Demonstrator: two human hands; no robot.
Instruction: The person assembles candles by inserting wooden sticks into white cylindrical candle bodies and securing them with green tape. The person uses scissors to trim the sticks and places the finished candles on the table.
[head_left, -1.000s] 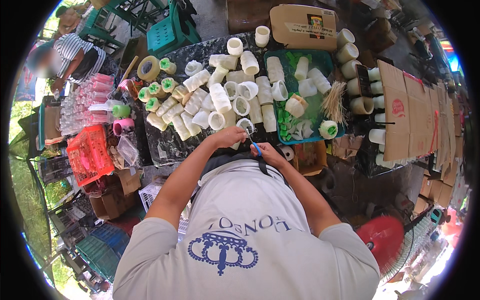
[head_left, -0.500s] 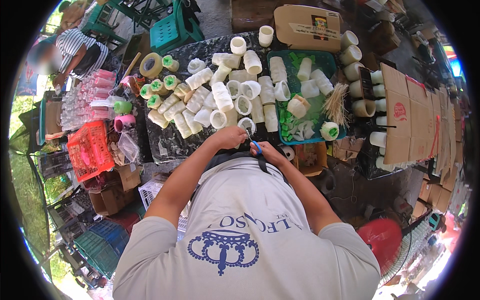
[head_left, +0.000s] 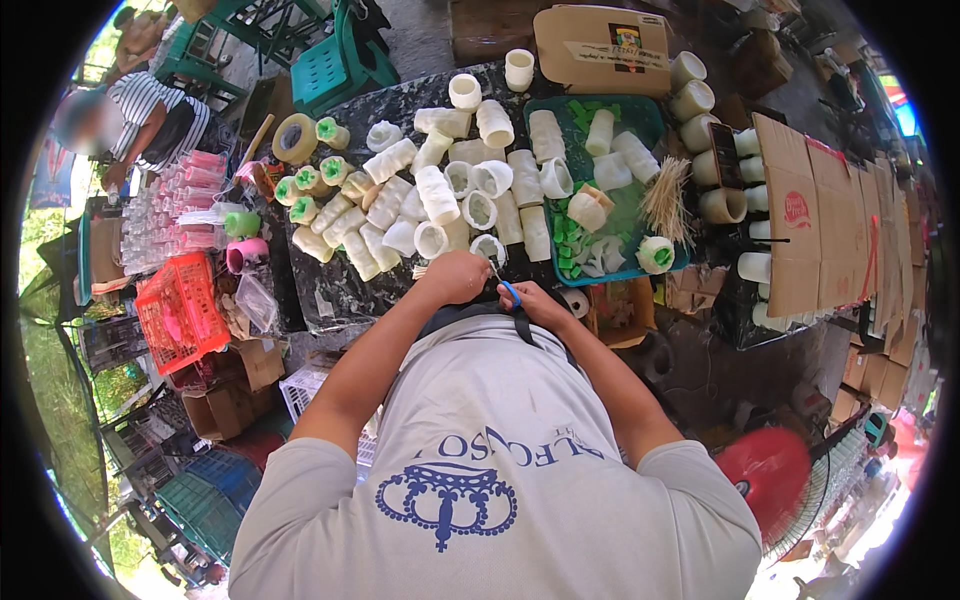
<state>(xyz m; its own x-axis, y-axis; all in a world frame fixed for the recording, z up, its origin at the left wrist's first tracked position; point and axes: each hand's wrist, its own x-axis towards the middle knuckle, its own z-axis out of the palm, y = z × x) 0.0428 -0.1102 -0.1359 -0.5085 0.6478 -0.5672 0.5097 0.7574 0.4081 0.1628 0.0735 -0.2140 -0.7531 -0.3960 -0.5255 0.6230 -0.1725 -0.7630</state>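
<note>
My right hand (head_left: 530,302) is closed on a pair of scissors with blue handles (head_left: 510,295), their blades pointing up toward my other hand. Close by on the left, my left hand (head_left: 462,277) is closed with its fingers pinched; what they hold is hidden. Just beyond its fingertips is a whitish hollow cylinder (head_left: 488,246), its open end facing up, with the scissor tips beside it. I cannot tell whether the left fingers touch it. Many similar pale, wax-like cylinders (head_left: 437,195) lie or stand across the black-covered table (head_left: 340,295).
A teal tray (head_left: 625,275) holds green pieces, pale cylinders and thin sticks (head_left: 667,200). Left are tape (head_left: 295,138), clear-and-pink containers (head_left: 185,215) and a red-orange crate (head_left: 183,315). Cardboard (head_left: 820,220) stands right, with a red fan (head_left: 765,482) behind. Another person (head_left: 150,115) sits far left.
The view has shifted slightly, moving the tabletop a little left in the picture. Both hands keep nearly the same pose, with the scissors still in the right one.
</note>
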